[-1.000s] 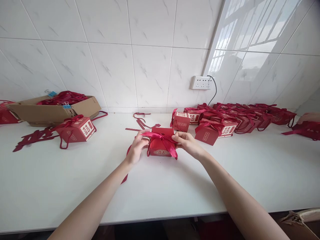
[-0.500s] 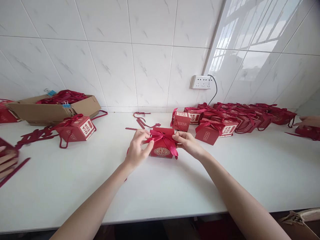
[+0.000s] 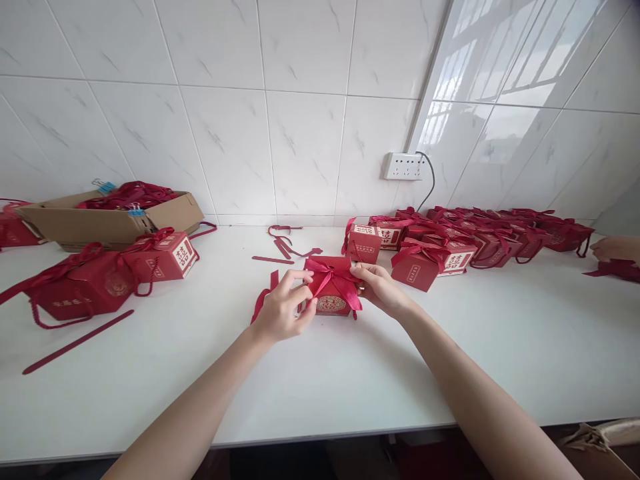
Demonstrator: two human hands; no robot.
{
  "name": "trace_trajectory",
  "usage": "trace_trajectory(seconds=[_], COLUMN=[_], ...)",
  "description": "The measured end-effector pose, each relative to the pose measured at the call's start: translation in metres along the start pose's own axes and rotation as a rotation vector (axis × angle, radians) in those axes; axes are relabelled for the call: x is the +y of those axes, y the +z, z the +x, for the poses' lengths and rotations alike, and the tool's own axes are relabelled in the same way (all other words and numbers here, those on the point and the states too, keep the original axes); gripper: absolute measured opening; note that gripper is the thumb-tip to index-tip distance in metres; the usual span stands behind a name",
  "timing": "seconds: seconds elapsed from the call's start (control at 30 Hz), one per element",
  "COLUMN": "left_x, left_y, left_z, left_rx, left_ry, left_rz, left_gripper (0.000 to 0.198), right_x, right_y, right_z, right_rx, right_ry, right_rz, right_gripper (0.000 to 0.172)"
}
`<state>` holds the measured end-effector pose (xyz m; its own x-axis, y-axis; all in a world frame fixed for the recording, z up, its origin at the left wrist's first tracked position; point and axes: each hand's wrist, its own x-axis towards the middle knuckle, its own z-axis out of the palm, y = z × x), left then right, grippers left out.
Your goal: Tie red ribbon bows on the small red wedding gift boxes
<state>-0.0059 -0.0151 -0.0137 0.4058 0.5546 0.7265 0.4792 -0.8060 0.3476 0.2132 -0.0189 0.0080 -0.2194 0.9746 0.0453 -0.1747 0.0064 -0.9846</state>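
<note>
A small red gift box (image 3: 331, 303) with a gold emblem on its front stands on the white table (image 3: 320, 373), straight ahead of me. A red satin ribbon (image 3: 336, 277) is being knotted over its top. My left hand (image 3: 284, 312) pinches the ribbon's left part, and a loose end trails down to the left of it. My right hand (image 3: 379, 288) grips the ribbon's right part against the box's top right corner. Both hands have their fingers closed on the ribbon.
Many finished red boxes (image 3: 450, 250) line the back right, below a wall socket (image 3: 403, 165). At left lie two red boxes (image 3: 85, 290), a loose red strip (image 3: 75, 341) and a cardboard carton (image 3: 107, 220) of red cords. Another person's hand (image 3: 613, 249) shows at the far right edge.
My left hand drew back toward me while pulling the ribbon, and the bow tightened. A second red box has been set down at far left; the other person's hand there is gone.
</note>
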Motion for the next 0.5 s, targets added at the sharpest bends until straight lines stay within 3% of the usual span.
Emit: trace_trajectory(seconds=[0.17,0.23,0.3,0.4,0.5], left_x=[0.008,0.01,0.01,0.01,0.011], left_y=[-0.001,-0.002,-0.002,-0.002,-0.003], left_z=[0.003,0.003,0.003,0.003,0.005], left_rx=[0.081,0.069,0.055,0.064,0.167], left_ry=[-0.027,-0.027,0.02,0.14,0.336], left_rz=[-0.034,0.003,0.059,0.139,0.183], left_gripper=[0.02,0.02,0.021,0.021,0.017], right_x=[-0.001,-0.002,-0.004,-0.006,-0.007], right_y=[0.002,0.005,0.009,0.017,0.023], right_z=[0.0,-0.002,-0.007,-0.014,-0.016], right_rx=[0.11,0.252,0.35,0.231,0.089], right_ry=[-0.03,-0.209,-0.501,-0.833,-0.911], right_rz=[-0.156,-0.322,-0.569,-0.932,-1.069], right_gripper=[0.035,0.027,0.015,0.01,0.023])
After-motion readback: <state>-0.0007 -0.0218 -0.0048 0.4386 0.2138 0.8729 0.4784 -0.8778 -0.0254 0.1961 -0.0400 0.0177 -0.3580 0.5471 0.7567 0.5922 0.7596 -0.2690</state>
